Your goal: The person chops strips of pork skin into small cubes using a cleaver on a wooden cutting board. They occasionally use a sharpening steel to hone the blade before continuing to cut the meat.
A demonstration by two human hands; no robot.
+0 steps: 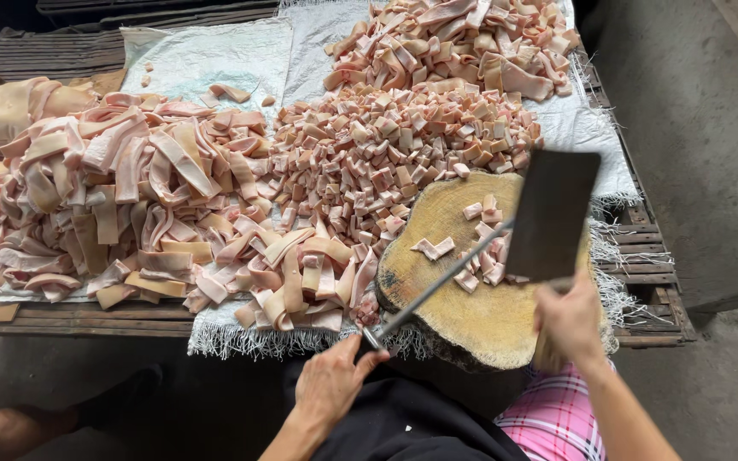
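Left hand (328, 384) pinches a thin grey steel rod (437, 286) laid across the round wooden chopping block (471, 320); right hand (567, 318) clenches a broad dark cleaver (553, 215) above pale pork-skin pieces (482, 256). Best struck squarely, rod steady.

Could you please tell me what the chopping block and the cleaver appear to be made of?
The chopping block looks like a raw, unfinished slice of tree trunk: pale scored wood with dark bark at the rim. The cleaver, gripped by the right hand, seems to be dull, dark metal, probably steel, with a matte blade.
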